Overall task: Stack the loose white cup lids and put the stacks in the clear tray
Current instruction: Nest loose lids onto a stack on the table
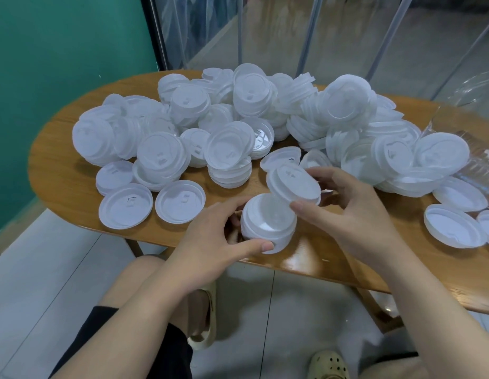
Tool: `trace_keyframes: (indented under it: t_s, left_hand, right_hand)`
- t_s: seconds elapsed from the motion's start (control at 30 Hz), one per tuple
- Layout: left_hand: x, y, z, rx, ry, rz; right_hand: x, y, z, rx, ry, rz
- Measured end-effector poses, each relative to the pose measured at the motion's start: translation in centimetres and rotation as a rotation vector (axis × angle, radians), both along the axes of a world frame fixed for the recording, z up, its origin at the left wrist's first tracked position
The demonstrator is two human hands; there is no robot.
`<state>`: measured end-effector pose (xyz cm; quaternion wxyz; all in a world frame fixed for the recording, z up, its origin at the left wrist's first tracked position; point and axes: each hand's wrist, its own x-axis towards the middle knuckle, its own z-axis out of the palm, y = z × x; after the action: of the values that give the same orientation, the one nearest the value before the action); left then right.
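Two hands at work in the head view: left hand [210,239] curled round a short stack [268,222] at the counter [63,170] front edge, right hand [347,212] pinching one lid [294,184] tilted just above it. Dozens more lids [238,116] heaped from 10 to 2 o'clock; clear tray [478,88] at 2 o'clock. Probably light, thin, slippery plastic, easily dented; best held by the rim.
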<state>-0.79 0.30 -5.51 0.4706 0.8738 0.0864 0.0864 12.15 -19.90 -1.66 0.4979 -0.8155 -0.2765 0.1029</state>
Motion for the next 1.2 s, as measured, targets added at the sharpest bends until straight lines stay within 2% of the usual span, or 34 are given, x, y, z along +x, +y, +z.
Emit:
trace_keyframes:
  t_s: [0.4,0.8,1.0,1.1,1.2]
  left_hand:
    - [0.1,-0.1,-0.1,0.006,0.005,0.023]
    - [0.1,-0.2,-0.5,-0.021,-0.013,0.030]
    - [0.1,-0.1,-0.2,-0.027,-0.027,-0.013]
    - [0.1,0.0,-0.2,-0.028,-0.043,-0.016]
    - [0.2,0.0,-0.3,-0.045,-0.039,-0.009]
  right_hand:
    - [-1.0,-0.1,-1.8,-0.152,-0.160,0.144]
    - [-1.2,0.8,-2.0,-0.217,-0.137,0.173]
    - [-0.9,0.5,-2.2,-0.262,-0.209,0.200]
    - [0.1,0.0,-1.9,-0.111,-0.330,0.090]
    - [2.2,-0.6,-2.2,-0.122,-0.623,-0.122]
